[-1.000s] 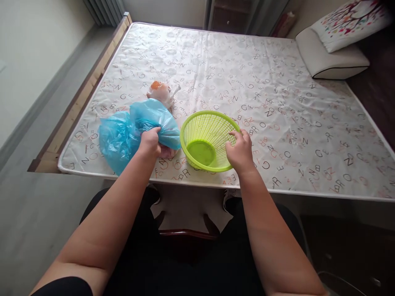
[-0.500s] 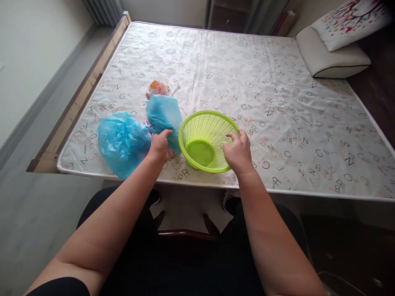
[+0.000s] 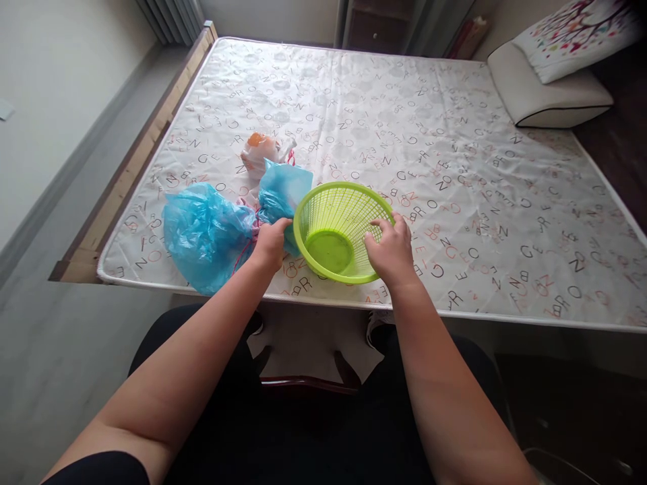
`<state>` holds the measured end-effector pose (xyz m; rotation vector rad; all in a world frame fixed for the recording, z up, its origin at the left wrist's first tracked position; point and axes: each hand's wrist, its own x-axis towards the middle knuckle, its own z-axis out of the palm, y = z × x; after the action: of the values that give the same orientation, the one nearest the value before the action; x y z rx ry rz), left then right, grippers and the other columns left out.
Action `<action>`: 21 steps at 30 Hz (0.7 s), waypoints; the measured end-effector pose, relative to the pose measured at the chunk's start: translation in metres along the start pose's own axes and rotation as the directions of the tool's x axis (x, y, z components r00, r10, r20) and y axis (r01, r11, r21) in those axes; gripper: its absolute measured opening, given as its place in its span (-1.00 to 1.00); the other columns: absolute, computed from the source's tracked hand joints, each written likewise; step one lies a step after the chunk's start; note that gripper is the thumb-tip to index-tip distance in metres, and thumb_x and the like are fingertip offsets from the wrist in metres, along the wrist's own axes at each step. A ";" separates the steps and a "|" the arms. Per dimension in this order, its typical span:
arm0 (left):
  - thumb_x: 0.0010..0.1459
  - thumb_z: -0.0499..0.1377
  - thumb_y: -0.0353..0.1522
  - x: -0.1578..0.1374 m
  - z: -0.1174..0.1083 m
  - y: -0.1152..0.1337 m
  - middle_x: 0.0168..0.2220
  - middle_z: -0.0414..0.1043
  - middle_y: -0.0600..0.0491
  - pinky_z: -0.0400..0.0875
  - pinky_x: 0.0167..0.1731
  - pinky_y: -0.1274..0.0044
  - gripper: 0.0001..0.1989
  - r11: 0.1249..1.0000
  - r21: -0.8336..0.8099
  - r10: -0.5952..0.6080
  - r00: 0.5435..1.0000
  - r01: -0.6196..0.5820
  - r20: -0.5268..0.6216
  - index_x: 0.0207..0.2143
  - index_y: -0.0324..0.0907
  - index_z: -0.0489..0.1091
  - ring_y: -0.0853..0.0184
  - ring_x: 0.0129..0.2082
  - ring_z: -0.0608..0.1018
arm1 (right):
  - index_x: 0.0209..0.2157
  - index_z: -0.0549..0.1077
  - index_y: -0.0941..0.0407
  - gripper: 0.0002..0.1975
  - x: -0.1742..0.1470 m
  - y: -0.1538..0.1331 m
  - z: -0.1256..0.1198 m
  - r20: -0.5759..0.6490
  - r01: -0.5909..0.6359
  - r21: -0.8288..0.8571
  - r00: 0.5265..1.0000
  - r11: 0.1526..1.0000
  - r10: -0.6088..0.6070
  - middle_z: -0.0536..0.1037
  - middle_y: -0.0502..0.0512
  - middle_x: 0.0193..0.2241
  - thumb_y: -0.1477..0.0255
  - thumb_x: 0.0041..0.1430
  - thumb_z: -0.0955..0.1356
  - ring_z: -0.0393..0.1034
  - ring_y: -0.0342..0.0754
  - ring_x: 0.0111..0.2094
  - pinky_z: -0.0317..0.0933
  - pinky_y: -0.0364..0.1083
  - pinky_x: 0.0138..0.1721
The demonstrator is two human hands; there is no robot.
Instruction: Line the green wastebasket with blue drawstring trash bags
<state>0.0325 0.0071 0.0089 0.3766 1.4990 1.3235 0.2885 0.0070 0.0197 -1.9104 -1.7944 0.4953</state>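
Note:
A lime-green plastic basket (image 3: 331,252) with mesh sides stands tilted towards me near the mattress's front edge. My right hand (image 3: 391,249) grips its right rim, thumb and fingertips over the inner wall. Close to the left rim is my left hand (image 3: 270,246), thumb stretched towards the basket; its other fingers are hidden. Just beyond that hand lies a blue plastic bag (image 3: 205,232), gathered at the middle by pink string (image 3: 242,256), its loose end (image 3: 286,188) spread up against the basket. Behind it sits a small whitish bag (image 3: 260,155) with something orange in it.
The letter-printed mattress (image 3: 404,135) lies under everything, with a wooden bed rail (image 3: 141,148) along its left. A beige bolster (image 3: 546,87) and a tree-print pillow (image 3: 576,40) rest at the far right. Below the front edge is a dark red chair edge (image 3: 308,382).
My left hand has shifted right, closer to the basket rim. The bag's loose end has moved right, uncovering more pink string and the whitish bag. My right hand keeps hold of the basket.

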 end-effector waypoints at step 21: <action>-0.06 0.37 -0.36 0.010 -0.001 -0.010 -0.52 0.28 0.13 0.35 -0.51 0.50 -0.73 0.999 0.048 0.025 0.998 -0.022 -0.062 -0.37 -0.13 0.32 0.30 -0.47 0.46 | 0.08 0.56 0.12 -0.63 0.001 0.005 0.003 -0.007 0.022 -0.012 1.000 1.000 -0.022 0.19 0.36 0.46 0.31 0.32 0.33 0.03 0.36 0.49 0.01 0.39 0.46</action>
<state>0.0313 0.0109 -0.0051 0.3867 1.5845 1.3311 0.2910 0.0084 0.0148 -1.8955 -1.8160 0.4713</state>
